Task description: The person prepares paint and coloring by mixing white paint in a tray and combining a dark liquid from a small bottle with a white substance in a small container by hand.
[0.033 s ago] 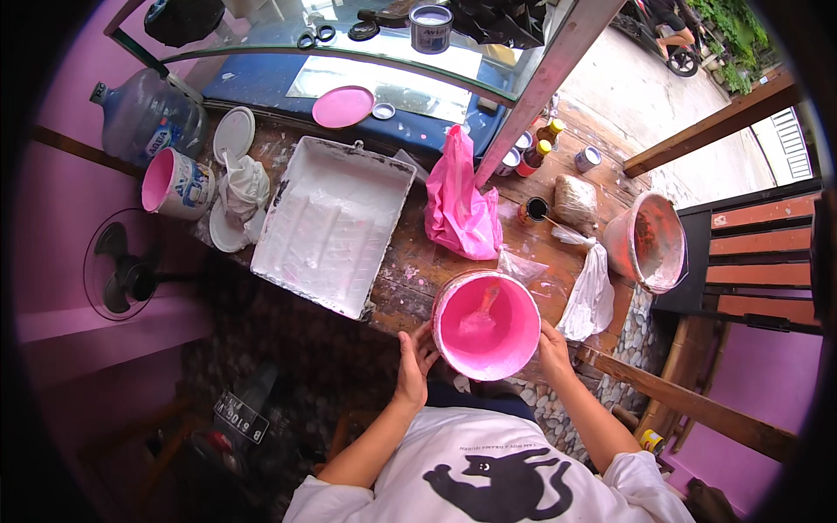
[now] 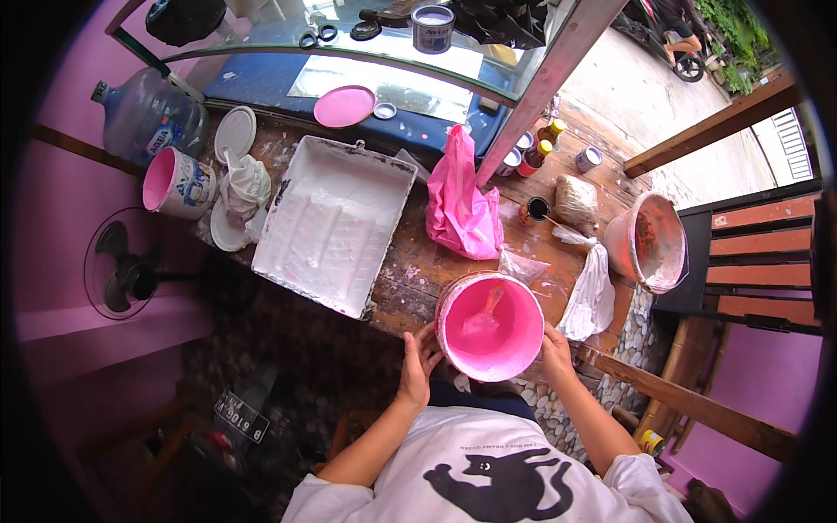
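Motorbike [image 2: 647,31] has rolled slightly rightward; the bucket [image 2: 520,315], a brush [image 2: 493,302] inside, has barely shifted at the bench's [image 2: 414,292] near edge. Left hand [image 2: 417,370] and right hand [image 2: 556,356], fingers loosely curved, hold its opposite sides.

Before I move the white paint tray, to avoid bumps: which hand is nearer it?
Left: left hand, just lower-right of the tray; right hand, farther off, across the held bucket.

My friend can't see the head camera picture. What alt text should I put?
A person's left hand and right hand hold a bucket, pink inside with a brush in it, at a wooden table bearing a white paint tray and a pink plastic bag.
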Demonstrator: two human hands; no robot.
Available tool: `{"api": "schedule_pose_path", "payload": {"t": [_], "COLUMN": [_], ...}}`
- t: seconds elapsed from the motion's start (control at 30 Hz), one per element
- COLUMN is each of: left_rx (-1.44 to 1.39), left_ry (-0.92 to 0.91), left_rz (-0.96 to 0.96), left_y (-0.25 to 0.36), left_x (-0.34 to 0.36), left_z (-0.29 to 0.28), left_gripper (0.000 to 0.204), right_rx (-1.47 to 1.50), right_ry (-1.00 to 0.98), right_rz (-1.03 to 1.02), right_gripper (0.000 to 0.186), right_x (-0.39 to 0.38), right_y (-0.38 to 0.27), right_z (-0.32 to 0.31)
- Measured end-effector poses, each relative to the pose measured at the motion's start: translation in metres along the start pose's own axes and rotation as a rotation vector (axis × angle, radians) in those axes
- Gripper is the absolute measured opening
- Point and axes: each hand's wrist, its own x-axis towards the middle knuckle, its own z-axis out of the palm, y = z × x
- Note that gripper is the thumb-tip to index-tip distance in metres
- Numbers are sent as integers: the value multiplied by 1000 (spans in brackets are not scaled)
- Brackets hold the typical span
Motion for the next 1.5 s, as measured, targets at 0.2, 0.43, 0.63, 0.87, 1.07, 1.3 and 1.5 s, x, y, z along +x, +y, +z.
{"api": "schedule_pose_path", "payload": {"t": [0.2,0.43,0.63,0.87,1.07,1.3,1.5], "left_rx": [-36,15,-129,-418,-595,-644,-739], "left_ry": [-74,91,447,434,244,1,-79], "left_rz": [43,111,208,247,160,64,-40], "left_y": [-10,-20,-3,59,102,142,142], "left_x": [-2,-3,18,63,81,82,79], "left_z": [-3,-41,-134,-198,-220,-242,-256], "left_gripper": [73,66,58,86,87,90,95], "right_rx": [144,315,278,259,349,105,-209], "right_ry": [92,115,185,444,634,524,297], "right_rz": [70,41,-3,9,146,617,566], "right_gripper": [32,29,34,35,34,26,30], "right_x": [-9,-4,-16,-34,-60,-101,-87], "right_y": [7,8,12,19,54,93,62], "right_z": [1,7,1,-2,33,104,184]}}
